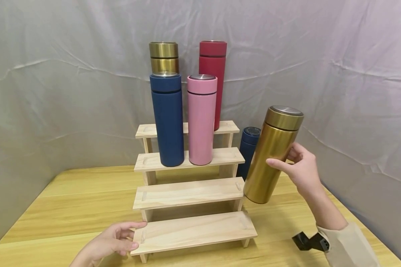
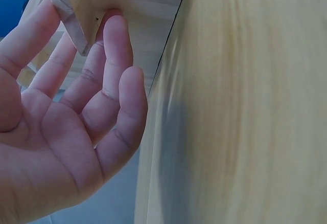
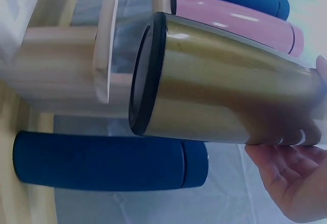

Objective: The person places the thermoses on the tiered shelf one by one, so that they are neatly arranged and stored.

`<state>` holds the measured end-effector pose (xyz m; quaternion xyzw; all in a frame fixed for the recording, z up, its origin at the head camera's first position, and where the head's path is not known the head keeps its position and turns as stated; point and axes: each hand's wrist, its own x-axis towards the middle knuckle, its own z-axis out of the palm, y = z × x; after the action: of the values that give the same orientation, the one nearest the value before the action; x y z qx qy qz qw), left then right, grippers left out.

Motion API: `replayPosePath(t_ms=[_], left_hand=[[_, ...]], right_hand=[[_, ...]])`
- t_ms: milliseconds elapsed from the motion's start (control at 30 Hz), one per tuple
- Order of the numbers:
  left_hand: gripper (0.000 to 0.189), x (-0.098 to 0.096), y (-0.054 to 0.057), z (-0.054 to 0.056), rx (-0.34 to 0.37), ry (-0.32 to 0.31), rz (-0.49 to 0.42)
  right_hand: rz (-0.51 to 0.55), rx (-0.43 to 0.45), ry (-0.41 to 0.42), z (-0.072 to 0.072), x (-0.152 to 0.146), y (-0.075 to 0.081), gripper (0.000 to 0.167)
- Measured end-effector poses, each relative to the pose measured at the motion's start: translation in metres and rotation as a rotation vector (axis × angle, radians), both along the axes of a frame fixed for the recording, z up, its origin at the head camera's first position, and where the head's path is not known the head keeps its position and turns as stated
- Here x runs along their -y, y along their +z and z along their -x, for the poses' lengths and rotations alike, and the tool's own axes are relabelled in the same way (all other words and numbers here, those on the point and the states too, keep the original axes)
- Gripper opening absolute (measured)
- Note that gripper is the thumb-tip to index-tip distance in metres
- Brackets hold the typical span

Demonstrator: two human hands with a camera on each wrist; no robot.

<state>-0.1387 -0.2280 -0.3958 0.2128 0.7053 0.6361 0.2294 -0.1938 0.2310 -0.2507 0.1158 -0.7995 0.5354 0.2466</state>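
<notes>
My right hand [image 1: 304, 167] grips a gold thermos [image 1: 272, 159], tilted with its lid leaning right. Its base is in the air beside the right end of the second-lowest step; the right wrist view shows the dark base rim of this gold bottle [image 3: 204, 81]. With thumb and forefinger my left hand [image 1: 108, 241] holds the left end of the lowest step of a wooden stepped stand [image 1: 194, 233]. Seen from the left wrist, the other fingers of that hand [image 2: 87, 106] curl loosely beneath the board.
A blue thermos [image 1: 168, 126] and a pink one [image 1: 201, 122] stand on the third step. Behind them, on the top step, are a second gold thermos [image 1: 164, 61] and a red one [image 1: 214, 70]. Another blue thermos [image 1: 247, 152] stands on the table [image 1: 70, 200], right of the stand.
</notes>
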Motion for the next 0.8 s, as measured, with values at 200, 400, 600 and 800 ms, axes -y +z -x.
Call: replayPosePath(t_ms=[200, 400, 600, 800], left_hand=[[0.045, 0.000, 0.000, 0.000, -0.001, -0.002, 0.000], [0.046, 0.000, 0.001, 0.000, 0.008, 0.005, 0.009], [0.046, -0.001, 0.003, -0.001, 0.005, 0.001, 0.013], [0.046, -0.001, 0.003, -0.001, 0.003, 0.007, 0.026]], right_hand=[[0.035, -0.024, 0.080, -0.008, 0.011, 0.004, 0.032], [0.093, -0.043, 0.164, -0.014, 0.025, 0.008, 0.032], [0.111, -0.063, 0.215, -0.019, 0.040, 0.008, 0.034], [0.117, -0.046, 0.233, -0.021, 0.055, 0.009, 0.035]])
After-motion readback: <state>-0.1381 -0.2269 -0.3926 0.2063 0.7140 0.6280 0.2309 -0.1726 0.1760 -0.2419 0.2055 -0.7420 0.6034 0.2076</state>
